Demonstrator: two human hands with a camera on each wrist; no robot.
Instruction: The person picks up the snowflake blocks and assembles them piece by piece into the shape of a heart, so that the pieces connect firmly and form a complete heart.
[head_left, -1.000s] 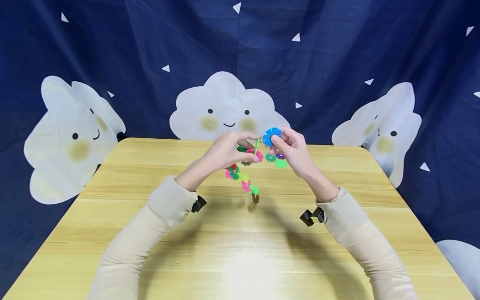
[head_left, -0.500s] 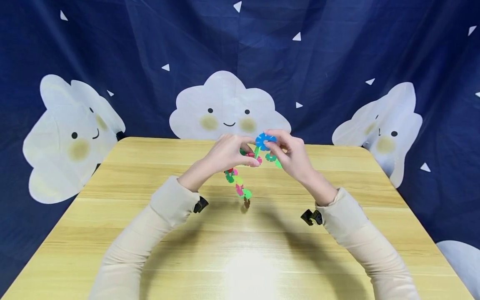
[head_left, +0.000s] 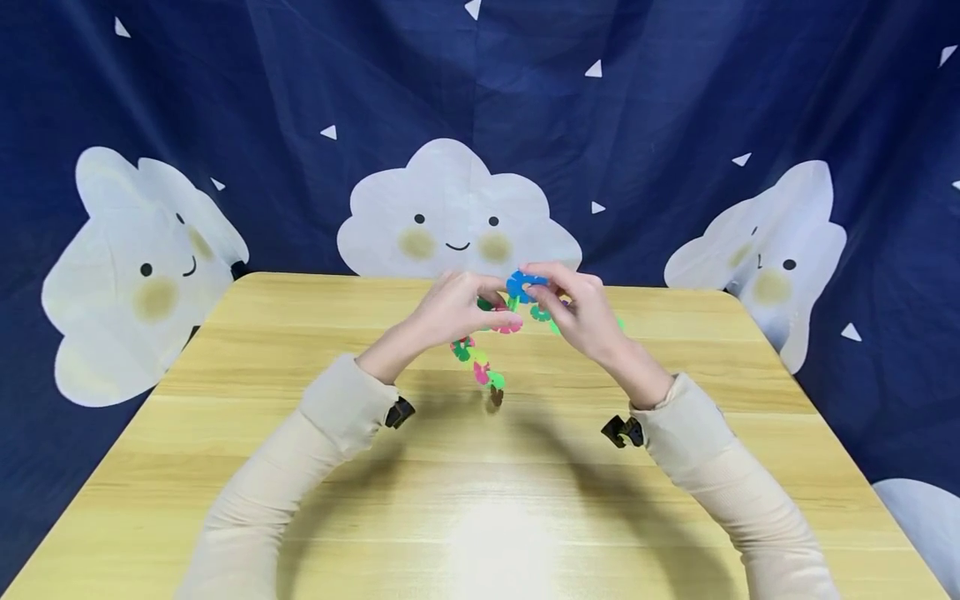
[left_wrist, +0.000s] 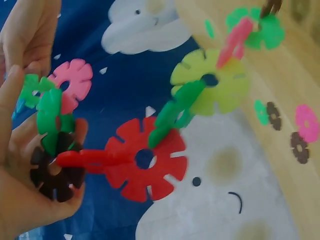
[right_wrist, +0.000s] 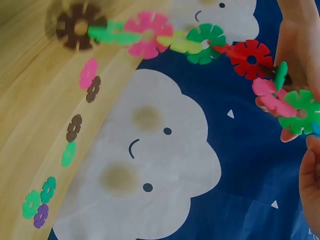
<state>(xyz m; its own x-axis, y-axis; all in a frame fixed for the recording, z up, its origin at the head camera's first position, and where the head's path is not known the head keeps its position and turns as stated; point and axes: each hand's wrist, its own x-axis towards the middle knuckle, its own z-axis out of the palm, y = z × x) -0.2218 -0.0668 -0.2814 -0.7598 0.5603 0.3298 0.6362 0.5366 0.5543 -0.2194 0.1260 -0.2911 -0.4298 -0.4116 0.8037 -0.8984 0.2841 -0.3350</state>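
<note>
My left hand (head_left: 448,310) holds a chain of interlocking plastic snowflake discs by its upper end, thumb and fingers around the linked pieces. The chain sags through a red disc (left_wrist: 122,177) and a yellow disc (left_wrist: 227,97) to a brown disc (head_left: 497,397) at its lower end. A pink disc (right_wrist: 270,102) and a light green disc (right_wrist: 292,124) sit at the held end. Between thumb and fingertips my right hand (head_left: 587,317) pinches a blue disc (head_left: 517,286), its edge against the light green one. Whether their slots interlock is hard to tell.
Several loose discs lie near the far edge of the wooden table (head_left: 480,500), among them a purple disc (right_wrist: 41,216), a teal disc (head_left: 540,314) and a brown disc (right_wrist: 74,128). Behind the table hangs a dark blue curtain (head_left: 285,83) with clouds.
My right hand has brought the blue disc leftward and slightly down, from apart to against the light green disc. The hanging chain has swung a little.
</note>
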